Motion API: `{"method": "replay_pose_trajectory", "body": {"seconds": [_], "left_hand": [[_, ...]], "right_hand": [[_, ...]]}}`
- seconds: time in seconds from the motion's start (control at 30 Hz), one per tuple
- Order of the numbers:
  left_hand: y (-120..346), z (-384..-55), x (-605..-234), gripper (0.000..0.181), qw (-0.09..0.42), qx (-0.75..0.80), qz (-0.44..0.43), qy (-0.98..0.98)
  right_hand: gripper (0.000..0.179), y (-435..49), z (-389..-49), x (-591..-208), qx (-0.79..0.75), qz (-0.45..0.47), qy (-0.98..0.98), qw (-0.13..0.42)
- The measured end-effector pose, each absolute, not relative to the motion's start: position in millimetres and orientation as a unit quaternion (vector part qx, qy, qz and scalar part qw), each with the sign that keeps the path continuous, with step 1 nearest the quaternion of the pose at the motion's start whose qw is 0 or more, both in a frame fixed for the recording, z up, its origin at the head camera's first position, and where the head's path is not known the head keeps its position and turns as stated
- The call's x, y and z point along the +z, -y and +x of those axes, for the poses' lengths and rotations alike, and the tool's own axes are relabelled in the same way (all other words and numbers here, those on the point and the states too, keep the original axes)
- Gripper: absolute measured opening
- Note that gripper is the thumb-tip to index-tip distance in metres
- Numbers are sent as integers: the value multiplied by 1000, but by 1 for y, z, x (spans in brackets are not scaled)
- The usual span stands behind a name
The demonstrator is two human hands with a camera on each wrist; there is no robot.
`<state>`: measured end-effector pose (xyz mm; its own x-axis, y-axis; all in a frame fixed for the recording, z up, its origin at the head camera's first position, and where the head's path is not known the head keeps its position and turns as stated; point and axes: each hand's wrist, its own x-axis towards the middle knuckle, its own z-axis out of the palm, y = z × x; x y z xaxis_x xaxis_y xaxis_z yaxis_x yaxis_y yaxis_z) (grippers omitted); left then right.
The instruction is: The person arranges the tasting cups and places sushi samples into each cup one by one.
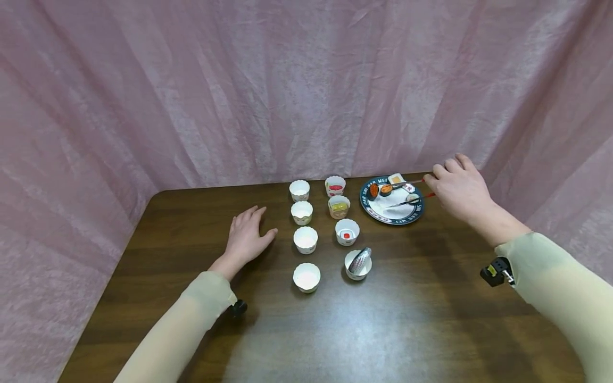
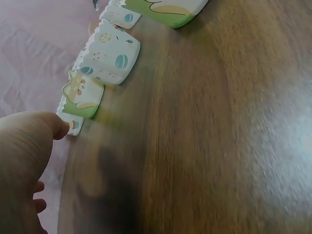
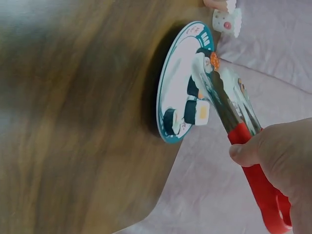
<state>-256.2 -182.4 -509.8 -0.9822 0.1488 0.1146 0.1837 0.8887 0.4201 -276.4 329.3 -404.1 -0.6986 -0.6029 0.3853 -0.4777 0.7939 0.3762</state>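
Observation:
My right hand (image 1: 460, 190) grips a pair of red-handled metal tongs (image 3: 257, 183), their arms spread over a round plate (image 1: 389, 216) with a teal rim. On that plate lie toy sushi pieces: two orange-topped rolls (image 1: 373, 191), a white piece with a yellow centre (image 1: 396, 179) and a small roll (image 1: 412, 199). Whether the tong tips touch any piece cannot be told. At the left, my left hand (image 1: 246, 236) rests by the table surface with relaxed fingers, holding nothing. Beside it runs a column of white paper cups (image 1: 305, 240).
A second column of cups stands nearer the plate. They hold a red piece (image 1: 336, 187), a yellow piece (image 1: 340, 207), a small red-centred piece (image 1: 347, 235) and a silvery fish-like piece (image 1: 360, 260). Behind the wooden table (image 1: 383, 330) hangs a pink curtain (image 1: 268, 96).

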Motion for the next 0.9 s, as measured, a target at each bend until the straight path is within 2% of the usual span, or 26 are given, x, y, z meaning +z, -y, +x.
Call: {"method": "replay_pose_trajectory", "body": {"seconds": [0.33, 0.67, 0.9], "left_hand": [[168, -265, -507, 74, 24, -224, -85, 971], [157, -283, -505, 71, 12, -267, -59, 962], [151, -289, -508, 70, 5, -274, -53, 960]], "right_hand": [[26, -297, -302, -391, -196, 320, 893, 249], [31, -273, -317, -384, -266, 342, 868, 244], [23, -265, -325, -386, -302, 352, 850, 248]]}}
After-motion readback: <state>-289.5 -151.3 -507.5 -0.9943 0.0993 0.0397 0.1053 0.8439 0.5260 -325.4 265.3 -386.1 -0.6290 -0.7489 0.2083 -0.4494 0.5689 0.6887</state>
